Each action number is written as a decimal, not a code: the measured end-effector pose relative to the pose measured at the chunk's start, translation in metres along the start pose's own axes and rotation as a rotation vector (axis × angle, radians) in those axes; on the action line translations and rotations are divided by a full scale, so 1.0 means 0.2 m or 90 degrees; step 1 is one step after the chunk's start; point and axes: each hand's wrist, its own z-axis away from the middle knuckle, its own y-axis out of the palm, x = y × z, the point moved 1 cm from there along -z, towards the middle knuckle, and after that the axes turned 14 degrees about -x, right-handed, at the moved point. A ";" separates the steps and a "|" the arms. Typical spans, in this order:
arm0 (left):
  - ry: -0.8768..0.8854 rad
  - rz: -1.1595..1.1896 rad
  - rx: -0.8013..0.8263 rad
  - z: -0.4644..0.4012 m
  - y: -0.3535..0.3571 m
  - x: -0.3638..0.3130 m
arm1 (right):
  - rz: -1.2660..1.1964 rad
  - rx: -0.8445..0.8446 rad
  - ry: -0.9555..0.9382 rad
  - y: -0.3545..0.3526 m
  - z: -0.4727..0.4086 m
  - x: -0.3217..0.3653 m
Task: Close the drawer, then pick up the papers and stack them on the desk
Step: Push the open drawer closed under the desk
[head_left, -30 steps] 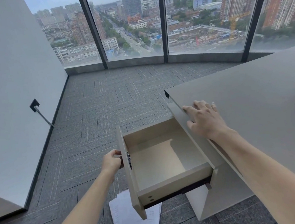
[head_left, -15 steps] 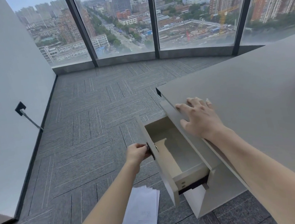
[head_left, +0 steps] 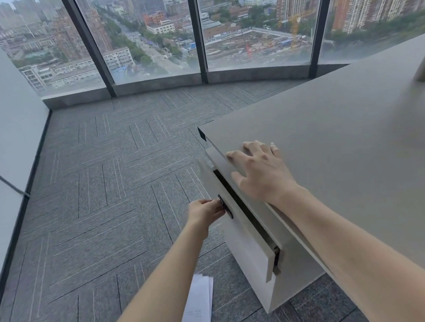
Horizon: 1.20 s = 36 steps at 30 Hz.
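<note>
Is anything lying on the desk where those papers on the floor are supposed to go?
Nothing visible lies there: the desk top is bare apart from the right hand resting near its edge. The papers lie on the carpet.

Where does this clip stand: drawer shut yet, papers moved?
Nothing is finished. In hand: the drawer is nearly shut, a dark gap showing along its top; the left hand grips its handle while the right hand rests flat on the desk. Left: the papers lie on the carpet.
</note>
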 end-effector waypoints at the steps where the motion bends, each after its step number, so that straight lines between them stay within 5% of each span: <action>1: -0.009 0.016 0.004 0.00 0.02 0.00 | 0.000 0.000 0.001 0.00 0.00 0.00; 24: -0.011 -0.060 0.035 -0.05 0.14 0.01 | 0.018 -0.014 0.003 0.01 0.00 0.03; 36: -0.136 -0.157 0.048 -0.07 0.17 -0.01 | 0.016 -0.019 0.003 0.02 0.00 0.02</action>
